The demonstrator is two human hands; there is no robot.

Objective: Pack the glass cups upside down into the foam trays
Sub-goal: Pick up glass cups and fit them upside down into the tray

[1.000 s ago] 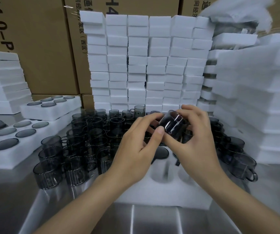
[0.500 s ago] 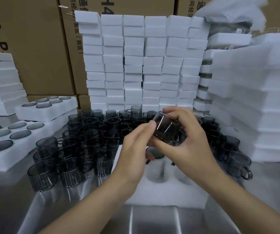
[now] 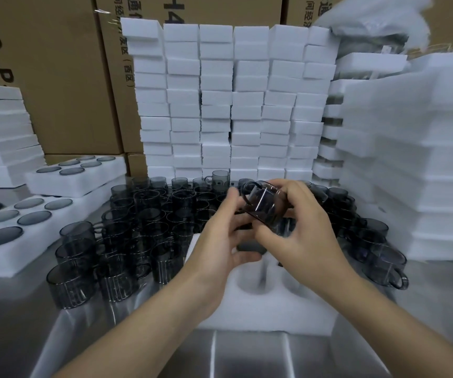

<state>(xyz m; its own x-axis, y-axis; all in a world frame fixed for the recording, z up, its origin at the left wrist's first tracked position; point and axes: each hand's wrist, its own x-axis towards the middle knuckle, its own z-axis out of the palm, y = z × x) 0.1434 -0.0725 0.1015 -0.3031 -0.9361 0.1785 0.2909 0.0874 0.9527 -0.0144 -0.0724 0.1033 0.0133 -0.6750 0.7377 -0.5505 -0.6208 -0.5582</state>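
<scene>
- Right hand (image 3: 301, 236), centre of frame, grips one dark cup (image 3: 265, 205), tilted, above the tray (image 3: 269, 312).
- Left hand (image 3: 220, 246) reaches to the cup's left side with loosely curved fingers; blur hides whether it grips.
- The tray, bottom centre, shows two empty wells at its front.
- Two filled trays (image 3: 64, 184) lie at left, six cup bases showing in each.
- Loose cups (image 3: 149, 214), too many to count, crowd the middle, left and right of the hands.
</scene>
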